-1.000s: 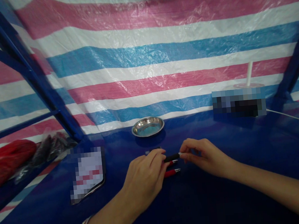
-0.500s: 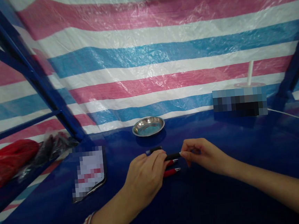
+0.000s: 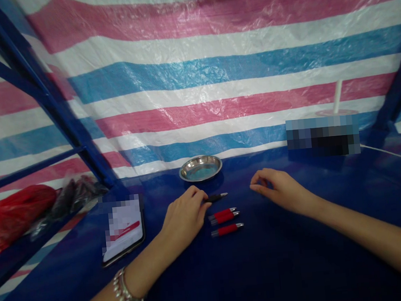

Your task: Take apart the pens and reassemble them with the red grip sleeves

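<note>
My left hand [image 3: 185,216] rests on the blue table [image 3: 287,260] with its fingers closed round a black pen [image 3: 217,197], whose silver tip points right. Just below it lie three red pens [image 3: 224,215], two side by side and one [image 3: 227,229] a little nearer me. My right hand [image 3: 281,190] hovers to the right of the pens, thumb and forefinger pinched together; whether anything small sits between them I cannot make out. A round steel dish [image 3: 200,168] stands behind the pens.
A phone [image 3: 123,227] lies face up at the left on the table. Red and dark plastic bags [image 3: 20,215] sit on a side shelf at the far left. A striped tarp wall closes the back. A blurred object and white post [image 3: 336,98] stand at the back right.
My hands have come apart: the right let go of the black pen's tip and moved right and back. The left carried the black pen back, uncovering the red pens.
</note>
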Available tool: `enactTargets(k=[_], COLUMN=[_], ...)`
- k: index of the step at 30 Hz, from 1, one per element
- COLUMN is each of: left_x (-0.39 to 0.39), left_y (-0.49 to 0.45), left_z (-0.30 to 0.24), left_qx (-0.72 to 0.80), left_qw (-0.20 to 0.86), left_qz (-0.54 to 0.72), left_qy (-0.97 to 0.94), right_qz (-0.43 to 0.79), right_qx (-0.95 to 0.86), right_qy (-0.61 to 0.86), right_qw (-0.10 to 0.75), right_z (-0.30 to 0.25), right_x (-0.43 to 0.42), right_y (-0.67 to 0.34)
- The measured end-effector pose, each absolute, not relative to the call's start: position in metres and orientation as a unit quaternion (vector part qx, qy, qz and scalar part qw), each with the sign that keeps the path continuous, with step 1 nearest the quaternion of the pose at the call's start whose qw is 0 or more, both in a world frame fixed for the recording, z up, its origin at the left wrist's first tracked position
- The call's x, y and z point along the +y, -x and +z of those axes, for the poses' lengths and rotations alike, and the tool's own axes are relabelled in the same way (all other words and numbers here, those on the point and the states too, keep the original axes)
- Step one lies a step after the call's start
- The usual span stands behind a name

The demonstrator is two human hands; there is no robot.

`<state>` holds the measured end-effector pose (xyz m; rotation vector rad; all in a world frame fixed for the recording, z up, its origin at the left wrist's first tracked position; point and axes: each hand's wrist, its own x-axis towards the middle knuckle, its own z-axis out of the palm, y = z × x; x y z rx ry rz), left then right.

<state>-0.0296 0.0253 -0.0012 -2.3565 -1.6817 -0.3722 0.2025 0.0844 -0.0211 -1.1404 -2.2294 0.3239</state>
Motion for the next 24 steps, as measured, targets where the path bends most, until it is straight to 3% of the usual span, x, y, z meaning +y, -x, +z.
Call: enactTargets(k=[5,13,18,24], left_x=[0.026,0.041,0.045,0.031], left_y=[0.032,0.048,0.05,0.029], left_z=[-0.005,-0.01,-0.014,-0.004], left_qx=[-0.561,-0.597,-0.59,-0.558], left_qw=[0.067,0.061,0.059,0.089], left_qz=[-0.118,-0.131,-0.137,-0.192], left_qy=[0.817,0.789,0.794,0.802], right_qz=[0.062,0.086,0.13,0.343], right_qx=[-0.845,-0.843,-0.826,-0.767], right_qy=[0.47,0.49,0.48,0.388], right_qw=[0.247,0.203,0.266,0.38], right_z=[-0.033,-0.039,-0.029,-0.029], right_x=[0.096,0.097,0.092,0.086], right_y=[-0.211,-0.212,-0.207,-0.195])
